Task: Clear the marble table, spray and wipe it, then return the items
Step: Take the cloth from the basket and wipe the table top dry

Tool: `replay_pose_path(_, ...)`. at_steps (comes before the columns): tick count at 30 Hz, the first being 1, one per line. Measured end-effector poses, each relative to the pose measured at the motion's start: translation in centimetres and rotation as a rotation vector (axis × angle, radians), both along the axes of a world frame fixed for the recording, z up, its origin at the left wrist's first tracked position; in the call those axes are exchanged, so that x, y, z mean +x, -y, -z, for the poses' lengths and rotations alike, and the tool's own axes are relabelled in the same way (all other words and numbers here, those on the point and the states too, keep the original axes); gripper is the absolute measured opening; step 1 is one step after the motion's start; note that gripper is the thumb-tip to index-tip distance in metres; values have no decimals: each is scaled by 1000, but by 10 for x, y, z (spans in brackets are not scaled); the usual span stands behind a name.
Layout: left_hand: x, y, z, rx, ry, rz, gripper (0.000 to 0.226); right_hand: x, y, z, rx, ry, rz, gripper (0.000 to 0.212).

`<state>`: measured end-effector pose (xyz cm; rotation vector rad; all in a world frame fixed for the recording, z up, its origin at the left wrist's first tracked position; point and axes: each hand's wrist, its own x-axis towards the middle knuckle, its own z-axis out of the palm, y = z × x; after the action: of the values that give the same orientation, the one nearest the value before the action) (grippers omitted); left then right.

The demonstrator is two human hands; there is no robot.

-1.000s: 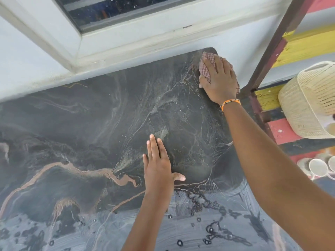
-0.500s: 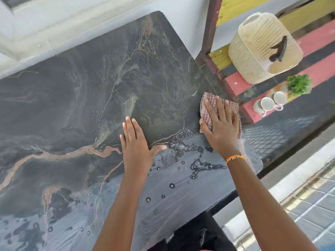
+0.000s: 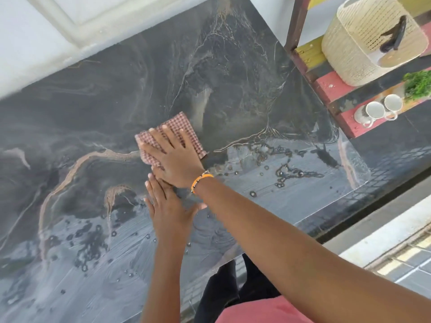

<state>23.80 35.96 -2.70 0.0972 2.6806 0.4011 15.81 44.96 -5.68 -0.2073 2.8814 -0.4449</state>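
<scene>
The dark marble table [image 3: 98, 113] fills most of the view, with wet streaks and droplets along its near half. A red-checked cloth [image 3: 180, 125] lies flat near the table's middle. My right hand [image 3: 173, 157] presses down on it with fingers spread, an orange bracelet at the wrist. My left hand [image 3: 169, 209] rests flat on the wet marble just below, fingers apart and holding nothing; its fingertips are partly under my right wrist.
A painted wooden rack [image 3: 312, 52] stands off the table's right end. On it are a cream woven basket [image 3: 363, 43], two white cups [image 3: 382, 107] and a green plant [image 3: 418, 83]. A white wall and window frame [image 3: 77, 24] run behind the table.
My right hand has swept the cloth from the far right corner down the right edge, then leftward to the table's middle. My left hand stayed flat on the marble.
</scene>
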Motion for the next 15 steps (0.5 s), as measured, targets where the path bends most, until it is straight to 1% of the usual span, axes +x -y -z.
replay_pose_path(2, 15, 21, -3, -42, 17, -37, 121, 19, 20, 2, 14, -11, -127, 60)
replay_pose_path(4, 30, 40, -6, -98, 71, -30, 139, 35, 17, 4, 6, -38, -165, 57)
replay_pose_path(5, 35, 48, -6, -108, 88, -30, 141, 41, 9, 5, -3, -50, -163, 57)
replay_pose_path(7, 43, 63, -5, -116, 100, -46, 130, 49, -15, 4, -16, -55, -132, 58)
replay_pose_path(9, 46, 72, -3, -116, 104, -40, 124, 53, -48, 5, 0, -56, -37, 58)
replay_pose_path(15, 47, 79, 2, -78, 102, -28, 121, 81, -141, 5, 42, -6, 395, 56)
